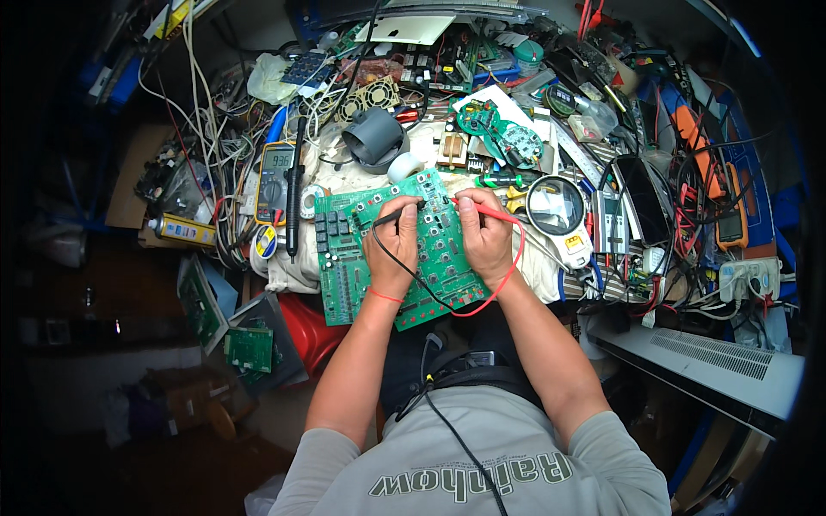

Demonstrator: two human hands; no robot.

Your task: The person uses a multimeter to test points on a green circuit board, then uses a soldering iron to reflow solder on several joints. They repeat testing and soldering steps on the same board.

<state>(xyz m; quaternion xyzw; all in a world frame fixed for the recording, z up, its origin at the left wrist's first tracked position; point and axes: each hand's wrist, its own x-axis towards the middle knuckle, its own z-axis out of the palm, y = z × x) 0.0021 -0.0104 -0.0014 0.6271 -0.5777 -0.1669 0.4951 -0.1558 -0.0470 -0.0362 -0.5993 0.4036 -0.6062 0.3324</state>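
Note:
A large green circuit board (346,297) with rows of buttons and black relays lies at the bench's near edge, under both my hands. My left hand (392,249) is closed on a black test probe (385,220), its tip near the board's upper middle. Closed on a red test probe (482,209), my right hand (487,245) is over the board's right side. Whether either tip touches the board is too small to tell. The black and red leads loop down across the board. A yellow multimeter (274,185) with a lit display stands to the left.
Beyond the board are a grey cylinder (375,138), a roll of white tape (404,167) and a green screwdriver (499,181). A magnifying glass (555,206) lies to the right. A black pen-shaped tool (295,193) lies beside the multimeter. Tangled cables and electronic parts crowd the back.

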